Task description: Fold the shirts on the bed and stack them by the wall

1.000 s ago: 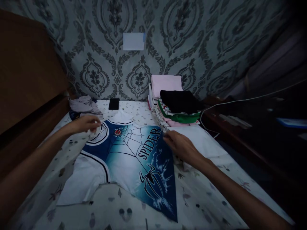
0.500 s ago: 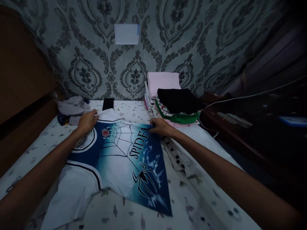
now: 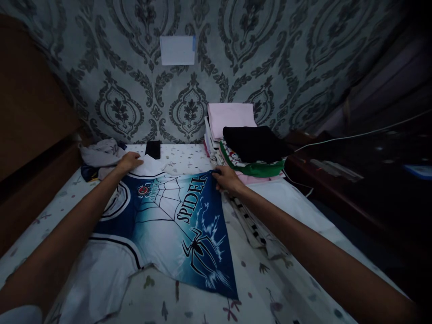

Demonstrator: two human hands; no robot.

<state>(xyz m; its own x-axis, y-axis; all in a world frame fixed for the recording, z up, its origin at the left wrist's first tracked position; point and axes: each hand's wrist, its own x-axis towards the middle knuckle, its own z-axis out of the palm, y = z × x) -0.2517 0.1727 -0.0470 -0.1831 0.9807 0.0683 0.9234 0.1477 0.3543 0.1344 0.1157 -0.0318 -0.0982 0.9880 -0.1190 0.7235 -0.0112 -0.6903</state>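
Observation:
A blue and white shirt [image 3: 162,225] with a web, a black spider and the word SPIDER lies spread on a patterned sheet, its collar toward the left. My left hand [image 3: 130,162] is closed on the shirt's far sleeve or shoulder. At the far corner of the hem, my right hand [image 3: 225,178] pinches the blue fabric between thumb and fingers. Under and beyond my right forearm lies a pale garment with a black checked strip [image 3: 251,222].
Folded clothes, with a black one [image 3: 253,141] and a pink one [image 3: 231,118], are stacked against the wall. Crumpled clothes [image 3: 101,153] and a black item [image 3: 153,149] lie at the back left. A white cable [image 3: 354,135] crosses the right side.
The shirt has shifted slightly left, its hem corner lifted a little by my right hand. My left hand has moved slightly away, toward the wall. The view has shifted a little.

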